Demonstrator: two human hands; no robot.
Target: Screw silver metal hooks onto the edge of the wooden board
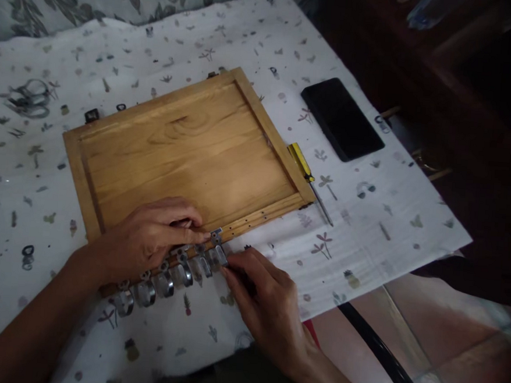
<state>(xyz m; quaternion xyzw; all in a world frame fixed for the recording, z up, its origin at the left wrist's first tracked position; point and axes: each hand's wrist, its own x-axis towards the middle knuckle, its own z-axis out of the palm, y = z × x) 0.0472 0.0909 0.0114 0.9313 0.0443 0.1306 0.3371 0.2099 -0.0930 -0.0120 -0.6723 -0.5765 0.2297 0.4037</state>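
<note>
A wooden framed panel [188,146] lies flat on the cloth-covered table. Along its near edge sits a row of shiny curved metal hooks [165,283], and several small dark holes continue to the right. My left hand [148,230] rests over that edge, fingers curled, with fingertips holding the flat tab of the rightmost metal hook [216,236] against the wood. At the curved lower end of the same hook, my right hand [265,300] pinches it between thumb and forefinger. Part of the row is hidden beneath my left hand.
A yellow-handled screwdriver [301,162] lies against the panel's right side. Beyond it is a black phone [343,120]. A shiny, tangled-looking item [32,99] sits at the far left. The table's right edge drops to a tiled floor [438,327], where a dark curved bar [379,352] shows.
</note>
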